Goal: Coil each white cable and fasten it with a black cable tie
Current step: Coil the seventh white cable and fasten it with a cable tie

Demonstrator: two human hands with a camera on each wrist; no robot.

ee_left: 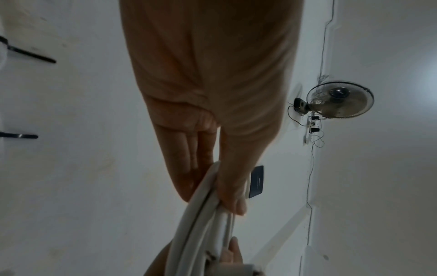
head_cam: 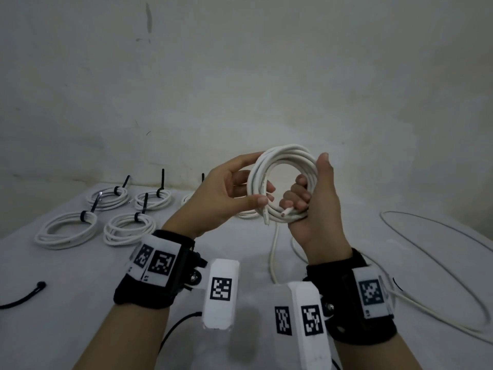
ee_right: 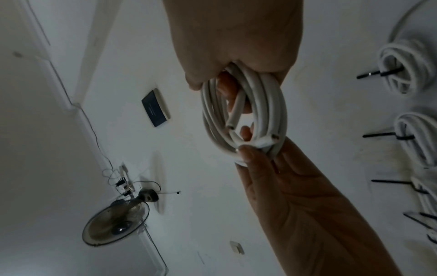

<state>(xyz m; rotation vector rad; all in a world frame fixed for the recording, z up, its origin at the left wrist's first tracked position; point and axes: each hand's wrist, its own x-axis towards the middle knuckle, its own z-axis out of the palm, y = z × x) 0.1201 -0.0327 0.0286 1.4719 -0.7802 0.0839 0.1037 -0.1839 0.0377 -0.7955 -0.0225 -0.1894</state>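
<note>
Head view: your left hand (head_cam: 218, 193) and right hand (head_cam: 317, 206) both grip one white cable coil (head_cam: 282, 182) at frame centre, above the table (head_cam: 80, 263). Four tied coils (head_cam: 128, 228) lie at left, each with one black cable tie (head_cam: 138, 216).

Left wrist view: thumb (ee_left: 232, 186) and fingers pinch the coil.

Right wrist view: two cut cable ends (ee_right: 230, 127) show, fingers curled through the coil.

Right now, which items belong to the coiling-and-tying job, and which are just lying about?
Job:
- white coil, held by left hand and right hand
- tied coils
- loose white cable

Lying about:
- wall fan
- black cord
</note>
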